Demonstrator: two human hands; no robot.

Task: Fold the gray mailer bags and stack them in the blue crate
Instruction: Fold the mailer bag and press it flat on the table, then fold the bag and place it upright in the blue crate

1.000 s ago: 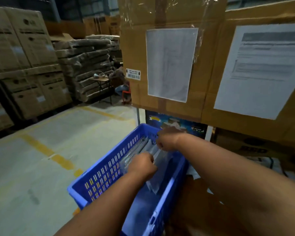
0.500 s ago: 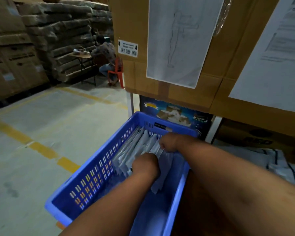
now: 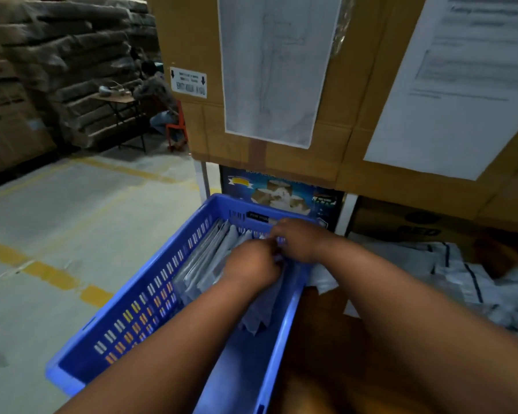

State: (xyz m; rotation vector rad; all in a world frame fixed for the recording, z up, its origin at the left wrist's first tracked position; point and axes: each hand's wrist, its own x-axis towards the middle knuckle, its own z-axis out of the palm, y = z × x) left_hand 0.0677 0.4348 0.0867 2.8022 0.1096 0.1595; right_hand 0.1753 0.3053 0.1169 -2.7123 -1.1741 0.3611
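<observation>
Our left hand [image 3: 251, 264] sits inside the blue crate [image 3: 138, 312], knuckles up, fingers curled down onto a gray mailer bag [image 3: 257, 306] whose loose lower end hangs toward the crate floor. We cannot see the fingertips themselves, but the curl closes on the bag's top edge. Our right hand [image 3: 302, 239] is just beyond it, touching the left at the fingers, and it too is curled over the top of the same bag, pinching it near the crate's far end.

To the left of both hands, a row of folded mailer bags [image 3: 210, 258] stands on edge, leaning against the crate's slotted left wall and filling the far left part of the crate. The near part of the crate floor shows bare blue.

To the right of the crate, on the brown counter [image 3: 320, 348], lies a loose heap of unfolded mailers [image 3: 461, 279], gray-white with dark stripes, one corner reaching the crate's right rim.

Behind the crate stands a printed dark-blue box [image 3: 281, 189], and above it large cardboard boxes [image 3: 356, 138] carrying two taped paper sheets [image 3: 275, 70]. On the left the concrete floor [image 3: 72, 219] shows yellow lines, and farther off a person [image 3: 159, 100] sits at a small table beside stacked cartons [image 3: 57, 55].
</observation>
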